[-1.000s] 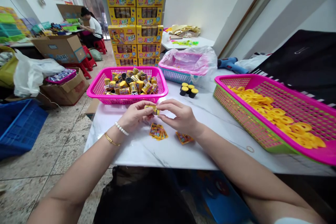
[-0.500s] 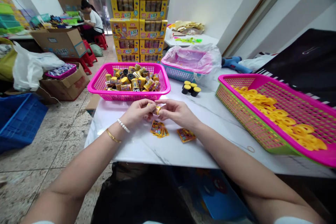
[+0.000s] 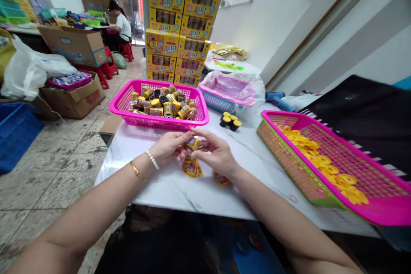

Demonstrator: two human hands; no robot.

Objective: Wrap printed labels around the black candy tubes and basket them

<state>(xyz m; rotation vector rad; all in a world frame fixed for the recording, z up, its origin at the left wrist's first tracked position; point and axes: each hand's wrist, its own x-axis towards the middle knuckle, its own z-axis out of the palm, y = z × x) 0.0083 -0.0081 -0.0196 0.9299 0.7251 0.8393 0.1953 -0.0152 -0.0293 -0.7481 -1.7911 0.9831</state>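
Observation:
Between my two hands, over the near middle of the white marbled table, is a small yellow canister with a printed label. My left hand, with a pearl bracelet and a gold bangle at the wrist, pinches its left side. My right hand grips it from the right, thumb below and fingers above. Just beneath lies a fanned pile of printed labels; a second label pile is partly covered by my right wrist. Beyond my hands, a pink basket holds many similar canisters.
Several black pots with yellow lids stand right of centre. A pink-and-green basket of yellow rings fills the right side. Behind are a plastic-lined basket and stacked yellow boxes. A person sits far left.
The canister has turned in my fingers, so its printed label now faces up toward me. My right fingers have spread a little around it. The view has tilted and shifted slightly.

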